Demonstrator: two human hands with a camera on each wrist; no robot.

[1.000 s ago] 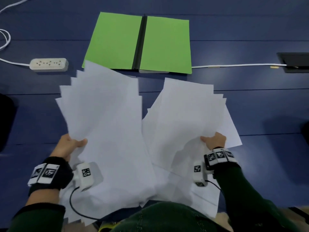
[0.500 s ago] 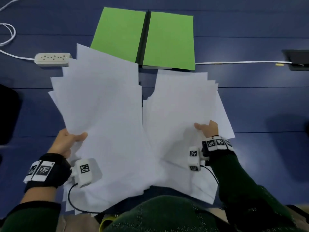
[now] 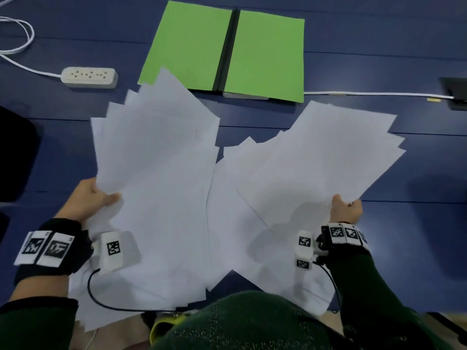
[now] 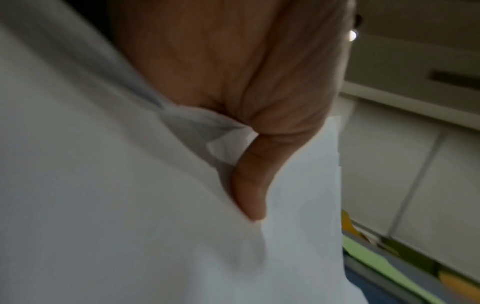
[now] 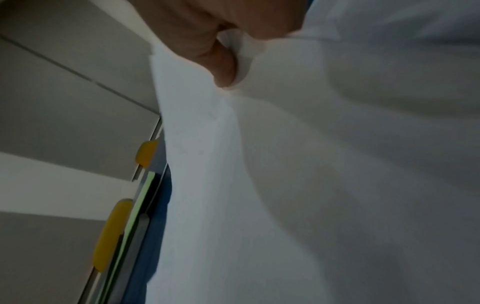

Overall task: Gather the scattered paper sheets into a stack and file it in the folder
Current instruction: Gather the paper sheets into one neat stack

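Note:
Two fanned bunches of white paper sheets are held above the blue table. My left hand point(image 3: 97, 195) grips the left bunch point(image 3: 156, 178) at its left edge, thumb on top; the left wrist view shows that thumb point(image 4: 252, 185) pressed on the paper point(image 4: 130, 205). My right hand point(image 3: 345, 208) pinches the right bunch point(image 3: 316, 168) at its lower right corner, its thumb point(image 5: 221, 65) on the sheets point(image 5: 337, 185). Both bunches overlap near my chest. The open green folder point(image 3: 262, 54) lies flat at the far side, its black spine in the middle; the left bunch covers its near left corner.
A white power strip point(image 3: 89, 77) with its cable point(image 3: 17, 34) lies far left. Another white cable point(image 3: 374, 94) runs from the folder to a dark table socket point(image 3: 454, 93) at far right. A black object point(image 3: 15, 152) sits at the left edge.
Both hands moved apart, the right one going well to the right. The right bunch swung clockwise and the gap between the bunches' far ends widened. The left bunch now overlaps the folder's corner.

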